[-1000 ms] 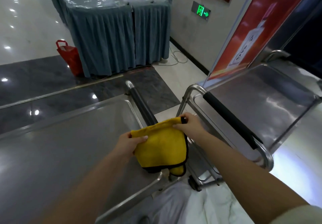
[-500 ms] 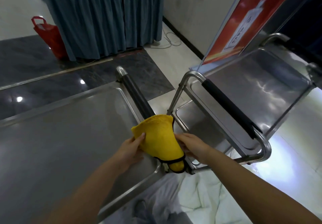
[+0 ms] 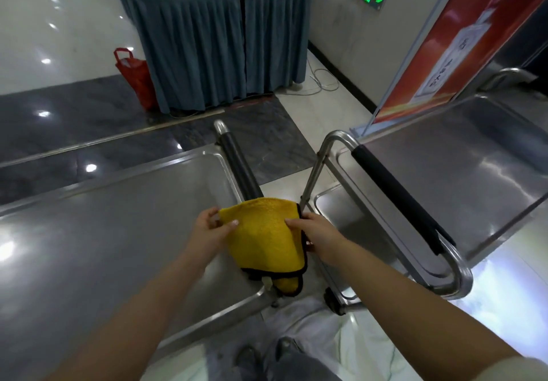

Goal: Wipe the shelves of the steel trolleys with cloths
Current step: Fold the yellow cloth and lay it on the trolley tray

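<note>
Left trolley (image 3: 98, 232): we judge its top shelf unwiped as yet; if we lean hard on the near corner, the trolley could roll off, since nothing we can see blocks its wheels
Right trolley (image 3: 462, 167): it stands just beside the left one, and a wide sweep could knock our elbow on its black handle (image 3: 397, 200)
Yellow cloth (image 3: 267, 232): it hangs in the air over the left trolley's near right corner, folded, a loose tail drooping below; that tail could snag on the shelf rim
Left hand (image 3: 212, 229): pinches the cloth's left edge, thumb on top
Right hand (image 3: 315, 234): grips the right edge, fingers curled behind; a slack hold could drop the cloth between the trolleys
Since half a second ago: we have spread the cloth wider and flatter, hands further apart, and our view has lifted
</note>
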